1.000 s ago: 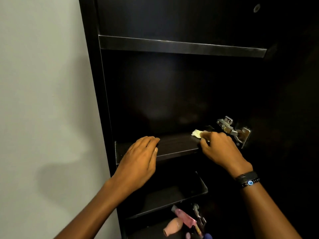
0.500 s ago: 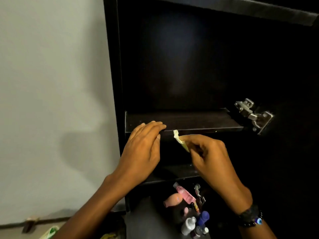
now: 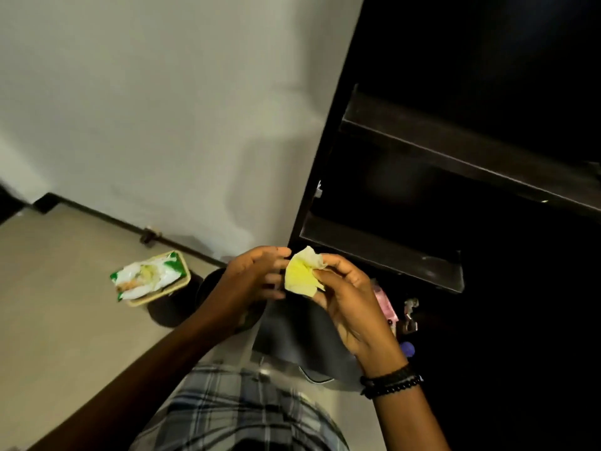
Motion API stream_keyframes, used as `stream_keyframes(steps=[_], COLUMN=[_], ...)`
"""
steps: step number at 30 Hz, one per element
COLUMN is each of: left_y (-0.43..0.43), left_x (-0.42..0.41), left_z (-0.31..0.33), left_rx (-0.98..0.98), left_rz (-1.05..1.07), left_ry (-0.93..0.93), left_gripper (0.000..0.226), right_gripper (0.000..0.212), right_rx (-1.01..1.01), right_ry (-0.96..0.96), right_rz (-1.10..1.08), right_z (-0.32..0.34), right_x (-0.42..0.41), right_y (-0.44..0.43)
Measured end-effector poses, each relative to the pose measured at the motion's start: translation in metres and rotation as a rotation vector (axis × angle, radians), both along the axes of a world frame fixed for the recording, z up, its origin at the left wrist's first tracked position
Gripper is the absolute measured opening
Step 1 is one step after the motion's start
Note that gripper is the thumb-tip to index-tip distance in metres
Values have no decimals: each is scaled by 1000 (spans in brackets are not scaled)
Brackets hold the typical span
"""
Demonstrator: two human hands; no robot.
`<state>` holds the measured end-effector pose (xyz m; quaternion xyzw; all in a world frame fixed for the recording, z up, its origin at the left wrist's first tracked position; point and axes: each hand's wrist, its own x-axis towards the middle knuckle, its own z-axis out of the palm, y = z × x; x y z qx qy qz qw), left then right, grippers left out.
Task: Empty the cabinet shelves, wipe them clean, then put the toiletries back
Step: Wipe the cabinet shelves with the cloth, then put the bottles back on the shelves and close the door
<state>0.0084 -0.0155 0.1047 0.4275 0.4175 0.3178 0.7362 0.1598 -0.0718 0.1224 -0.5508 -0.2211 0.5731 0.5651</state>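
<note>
Two-handed hold on a crumpled yellow wipe (image 3: 300,278), mid-frame: pinched in the right hand (image 3: 349,301), fingers curled round it, left hand (image 3: 255,275) fingers curled against its 9 o'clock edge. Dark cabinet shelves (image 3: 383,252) at 2 o'clock. Pink bottle (image 3: 384,302) at 3 o'clock of the right hand. Wipes pack (image 3: 149,276) on the floor (image 3: 48,304) at 9 o'clock.

Domestic premises; which room cannot be told. A tall dark cabinet (image 3: 325,177) with plain board shelves (image 3: 390,255) stands against a bare white wall (image 3: 162,92). Dark skirting (image 3: 107,218) runs along a pale floor (image 3: 48,304). Small toiletries (image 3: 385,301), one of them pink, sit low in the cabinet. A green-and-white soft packet (image 3: 146,275) lies on a pale tray near the wall.
</note>
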Motion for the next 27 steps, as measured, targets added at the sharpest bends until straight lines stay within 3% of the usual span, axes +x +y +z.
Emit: stream_keyframes(steps=[3,9,17,27], left_y=[-8,-9,34,102], left_x=[-19,-54,-97,-149], left_z=[-10,-43,-92,-163], left_rx=[-160,-156,-141,-189], left_rz=[-14,96,141,81], left_ry=[-36,101,280,493], left_gripper=[39,25,18,25], right_gripper=[23,22,19,16], right_rx=[-53,-114,-269,-577], right_ry=[22,-30,-256,-435], right_rz=[98,270,303,0], right_z=[-24,-59,-114,-228], right_x=[-15,-40,-84,-140], right_y=[3,15,62,151])
